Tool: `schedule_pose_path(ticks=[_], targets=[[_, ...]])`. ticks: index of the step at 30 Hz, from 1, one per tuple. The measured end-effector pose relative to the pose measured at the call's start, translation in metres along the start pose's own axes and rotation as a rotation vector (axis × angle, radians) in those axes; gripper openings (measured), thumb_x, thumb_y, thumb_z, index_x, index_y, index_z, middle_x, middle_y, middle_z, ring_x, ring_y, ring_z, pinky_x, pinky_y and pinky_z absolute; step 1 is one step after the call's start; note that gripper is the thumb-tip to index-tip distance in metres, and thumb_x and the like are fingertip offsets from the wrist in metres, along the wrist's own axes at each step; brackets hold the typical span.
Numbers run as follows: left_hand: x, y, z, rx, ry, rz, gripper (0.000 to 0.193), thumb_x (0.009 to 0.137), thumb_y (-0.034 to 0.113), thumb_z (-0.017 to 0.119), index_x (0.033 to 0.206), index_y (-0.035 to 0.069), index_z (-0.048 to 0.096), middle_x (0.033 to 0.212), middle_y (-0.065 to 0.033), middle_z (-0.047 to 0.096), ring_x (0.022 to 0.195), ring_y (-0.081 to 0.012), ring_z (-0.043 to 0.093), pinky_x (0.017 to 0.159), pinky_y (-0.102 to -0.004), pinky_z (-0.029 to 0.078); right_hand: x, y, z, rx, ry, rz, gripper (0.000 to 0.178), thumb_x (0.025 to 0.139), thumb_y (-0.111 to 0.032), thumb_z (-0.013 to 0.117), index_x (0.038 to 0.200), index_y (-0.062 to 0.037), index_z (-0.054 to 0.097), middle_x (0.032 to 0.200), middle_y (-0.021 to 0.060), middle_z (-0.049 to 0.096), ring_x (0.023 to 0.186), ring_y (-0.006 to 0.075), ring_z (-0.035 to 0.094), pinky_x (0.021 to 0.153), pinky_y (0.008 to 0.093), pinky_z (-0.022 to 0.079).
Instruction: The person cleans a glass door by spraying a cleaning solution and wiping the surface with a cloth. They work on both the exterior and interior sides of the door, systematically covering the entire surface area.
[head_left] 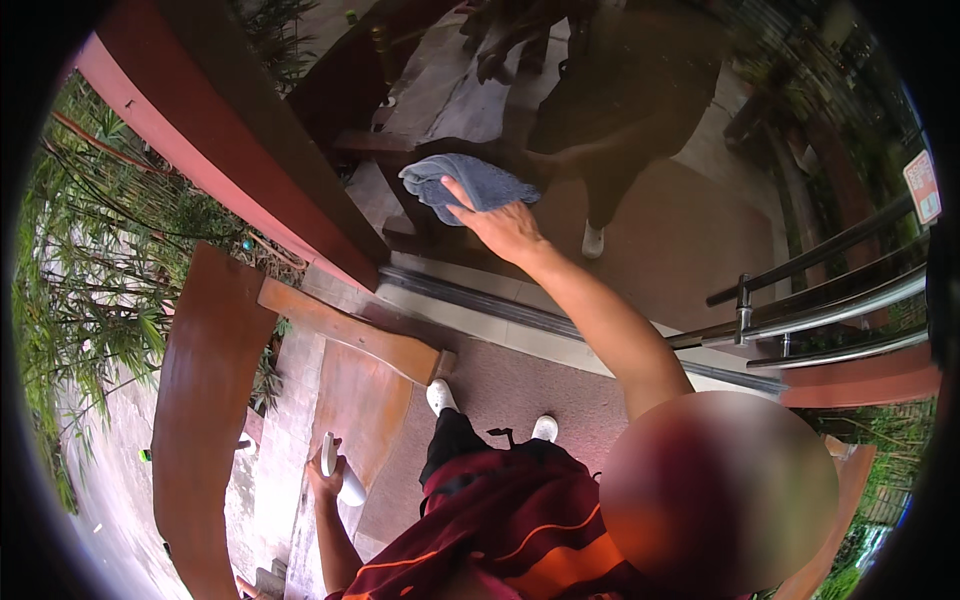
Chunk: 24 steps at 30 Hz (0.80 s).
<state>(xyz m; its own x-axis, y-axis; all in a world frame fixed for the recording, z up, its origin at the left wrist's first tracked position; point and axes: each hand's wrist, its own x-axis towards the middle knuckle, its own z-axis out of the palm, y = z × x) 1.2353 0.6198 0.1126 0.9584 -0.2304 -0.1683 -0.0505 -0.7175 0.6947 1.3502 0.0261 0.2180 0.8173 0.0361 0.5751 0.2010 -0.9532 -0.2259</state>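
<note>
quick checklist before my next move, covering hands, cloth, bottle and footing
1. Right hand holding the grey-blue folded fabric cloth: ok.
2. Cloth pressed firmly on the dark, reflective glass panel: cannot tell.
3. Left hand gripping the white cylindrical spray bottle: ok.
4. Liquid left in the bottle: cannot tell.
5. White shoes on the reddish-brown floor: ok.
6. Left shoe clear of the brown curved wooden armrest: cannot tell, they look close.

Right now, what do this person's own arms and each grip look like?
The right grip and left grip are ungloved hands. The right forearm and left forearm are bare, with no watch, band or cable visible. The shirt is dark red with orange stripes; the right sleeve is hidden by blur.
</note>
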Motion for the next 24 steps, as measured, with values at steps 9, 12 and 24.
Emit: schedule_pose_path(ticks=[9, 12, 24], targets=[[-0.08, -0.001, 0.104, -0.159, -0.191, -0.276, 0.038, 0.071, 0.01, 0.069, 0.108, 0.007, 0.074, 0.087, -0.0103, 0.073, 0.077, -0.0193, 0.071, 0.073, -0.0362, 0.057, -0.338, 0.124, -0.352, -0.766, -0.284, 0.459, 0.044, 0.087, -0.005, 0.065, 0.125, -0.0269, 0.071, 0.161, 0.0022, 0.044, 0.151, 0.0252, 0.039, 0.116, 0.0516, 0.038], [-0.109, -0.01, 0.129, -0.163, -0.18, -0.268, 0.035, 0.072, 0.01, 0.07, 0.107, 0.007, 0.073, 0.083, -0.0095, 0.071, 0.079, -0.0186, 0.07, 0.076, -0.0357, 0.057, -0.326, 0.125, -0.356, -0.872, -0.131, 0.161, 0.044, 0.089, -0.005, 0.064, 0.128, -0.0248, 0.069, 0.162, 0.0086, 0.042, 0.152, 0.0312, 0.036, 0.118, 0.0565, 0.034], [-0.129, -0.031, 0.064, -0.083, 0.131, -0.279, 0.039, 0.072, 0.014, 0.071, 0.111, 0.009, 0.074, 0.088, -0.0128, 0.075, 0.079, -0.0236, 0.073, 0.076, -0.0373, 0.057, 0.077, -0.032, 0.031, -0.413, -0.054, -0.199, 0.035, 0.091, -0.012, 0.062, 0.125, -0.0116, 0.072, 0.164, 0.0016, 0.038, 0.139, 0.0344, 0.048, 0.115, 0.052, 0.04]])
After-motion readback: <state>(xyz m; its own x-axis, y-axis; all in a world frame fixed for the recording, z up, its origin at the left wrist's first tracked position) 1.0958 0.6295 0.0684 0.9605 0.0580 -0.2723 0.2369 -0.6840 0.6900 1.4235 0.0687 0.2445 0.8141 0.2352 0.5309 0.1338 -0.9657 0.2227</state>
